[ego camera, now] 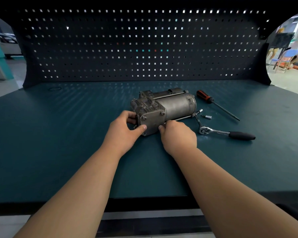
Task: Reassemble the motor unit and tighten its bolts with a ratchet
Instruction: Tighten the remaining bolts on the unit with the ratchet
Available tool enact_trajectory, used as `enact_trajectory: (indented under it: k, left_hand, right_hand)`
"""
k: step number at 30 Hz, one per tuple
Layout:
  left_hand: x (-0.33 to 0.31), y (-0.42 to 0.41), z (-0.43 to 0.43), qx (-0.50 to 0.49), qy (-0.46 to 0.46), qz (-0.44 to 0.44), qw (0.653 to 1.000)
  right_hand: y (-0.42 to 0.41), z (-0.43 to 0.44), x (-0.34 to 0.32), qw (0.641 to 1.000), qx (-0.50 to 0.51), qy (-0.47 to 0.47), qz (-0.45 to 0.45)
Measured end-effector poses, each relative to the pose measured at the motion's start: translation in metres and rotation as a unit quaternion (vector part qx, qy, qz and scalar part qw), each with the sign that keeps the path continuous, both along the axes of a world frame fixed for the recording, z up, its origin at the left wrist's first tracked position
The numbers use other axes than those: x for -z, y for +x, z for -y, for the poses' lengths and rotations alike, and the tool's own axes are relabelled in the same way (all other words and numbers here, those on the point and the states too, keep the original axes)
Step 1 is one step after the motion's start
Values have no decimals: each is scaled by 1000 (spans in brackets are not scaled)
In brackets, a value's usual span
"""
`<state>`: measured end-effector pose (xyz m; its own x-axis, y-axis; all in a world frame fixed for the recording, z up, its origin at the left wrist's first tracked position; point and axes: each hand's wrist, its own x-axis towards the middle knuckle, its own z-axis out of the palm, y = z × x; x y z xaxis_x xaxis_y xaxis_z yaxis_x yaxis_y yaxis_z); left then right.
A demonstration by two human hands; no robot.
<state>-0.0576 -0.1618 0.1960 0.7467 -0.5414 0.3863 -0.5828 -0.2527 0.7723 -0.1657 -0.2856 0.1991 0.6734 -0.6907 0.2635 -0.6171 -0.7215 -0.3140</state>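
The grey metal motor unit (169, 105) lies on its side in the middle of the bench, its square end plate with bolt heads facing me. My left hand (126, 129) grips the near left corner of that end, thumb on the plate and fingers curled round its left side. My right hand (177, 136) holds the lower right corner, thumb tip against the plate's edge. The ratchet (218, 132) with its black handle lies on the bench just right of my right hand, untouched.
The dark green bench top (58, 143) carries a red-and-black screwdriver (215, 103) at the right of the motor. An extension bar (197, 115) and a small socket (208, 117) lie between motor and screwdriver. A black pegboard (144, 48) closes off the back.
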Motion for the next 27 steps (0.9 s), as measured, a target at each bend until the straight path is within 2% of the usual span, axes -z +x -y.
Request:
enact_trajectory:
  k: [4, 18, 27]
  left_hand:
    - [0, 0, 0, -2, 0, 2, 1000]
    - [2, 2, 1, -2, 0, 1, 1000]
    - [1, 1, 1, -6, 5, -4, 1000]
  right_hand:
    - [1, -2, -3, 1000, 8, 2, -18]
    - [-1, -4, 0, 1000, 11, 12, 17]
    - [-1, -6, -2, 1000, 6, 8, -16]
